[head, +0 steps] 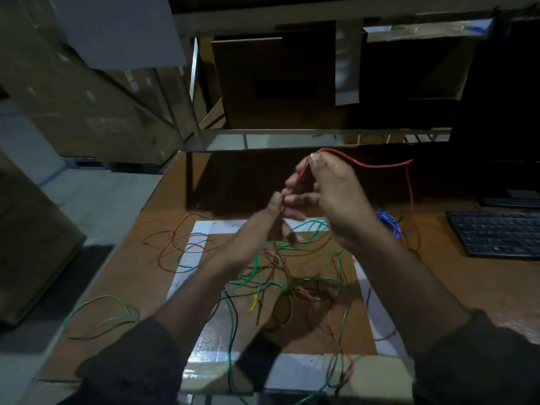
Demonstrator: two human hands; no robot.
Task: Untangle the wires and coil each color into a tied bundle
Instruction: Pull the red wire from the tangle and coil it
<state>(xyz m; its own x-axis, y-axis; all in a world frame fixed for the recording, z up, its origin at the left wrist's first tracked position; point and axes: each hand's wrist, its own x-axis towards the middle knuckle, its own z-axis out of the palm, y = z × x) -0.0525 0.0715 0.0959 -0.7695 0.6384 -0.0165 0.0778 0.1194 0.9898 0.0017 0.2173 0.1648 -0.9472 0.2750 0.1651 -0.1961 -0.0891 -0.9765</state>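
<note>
Dark sleeves at the bottom edge of the frame, left (pixel 128 361) and right (pixel 479 358), both forearms raised toward centre.

Lower left: loose loop of thin green wire (pixel 99 314) lying on the brown wooden bench (pixel 140 273), near the bench edge. Above it, mid-left, open loops of orange-red wire (pixel 163 247) spread on the bench top.

Centre: left hand (pixel 257 229) lifted above the bench, thumb and fingers (pixel 276 200) pinched together at the tip on a thin wire end; the colour at the pinch is not clear. Beneath both hands a tangled pile of green, red, brown and black wires (pixel 280 276) lies on a brown board framed by white tape (pixel 187 267). A short yellow wire piece (pixel 253 304) sits in the tangle's lower part.

Centre-right: right hand (pixel 330 194) held up just beside the left, fingers curled, thumb tip pinching a long red wire (pixel 365 164). That wire arcs to the right from the pinch, then drops straight down toward the bench.

Right: small blue wire bundle (pixel 388 222) on the bench, just past the right wrist. Far right: black computer keyboard (pixel 496 233) on the bench. Upper frame: brown cardboard boxes (pixel 73 92), dim.
</note>
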